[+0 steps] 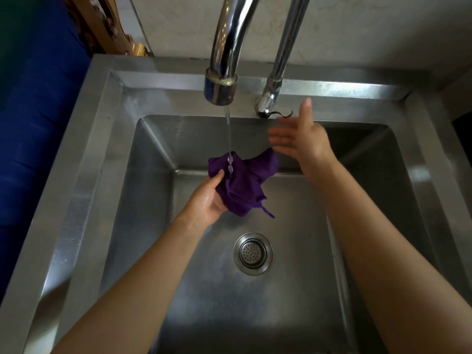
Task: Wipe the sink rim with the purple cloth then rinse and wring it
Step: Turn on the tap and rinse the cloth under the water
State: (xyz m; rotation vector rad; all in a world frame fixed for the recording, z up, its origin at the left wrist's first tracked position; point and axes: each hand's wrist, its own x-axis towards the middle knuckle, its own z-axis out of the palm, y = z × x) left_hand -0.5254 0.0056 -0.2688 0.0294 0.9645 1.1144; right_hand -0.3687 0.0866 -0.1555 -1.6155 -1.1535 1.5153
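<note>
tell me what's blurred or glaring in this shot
Head view: the right hand has motion-smeared fingers, while the left hand and purple cloth look sharp; head view: bright glare streaks run down the large faucet; head view: pale reflections patch the sink rim at left.

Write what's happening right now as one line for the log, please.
stage: rinsing | left hand: holds purple cloth under running tap | right hand: flat, holds nothing

Brushed steel sink [102, 139], glossy chrome faucet [226, 47], soft purple cloth [245, 185].
</note>
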